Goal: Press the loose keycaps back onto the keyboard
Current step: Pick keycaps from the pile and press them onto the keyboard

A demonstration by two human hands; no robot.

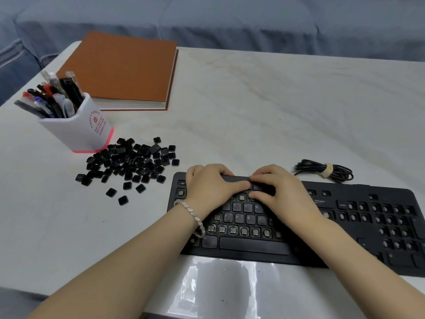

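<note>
In the head view, the left hand (207, 187) and right hand (280, 192) are lying on the upper rows of the keyboard (358, 229), fingertips meeting; whether either is pinching a keycap I cannot tell. Many sockets (232, 230) are showing bare. The loose keycaps (131, 162) are lying heaped on the table (253, 111), left of the keyboard, just beside the pen holder (78, 132)

Fitted keycaps on the keyboard (253, 247) read T (235, 206), Y, U, and below them F, H, G, J. A faint label (319, 201) seems to read "Backspace". The pen holder's (80, 132) red print is illegible.
</note>
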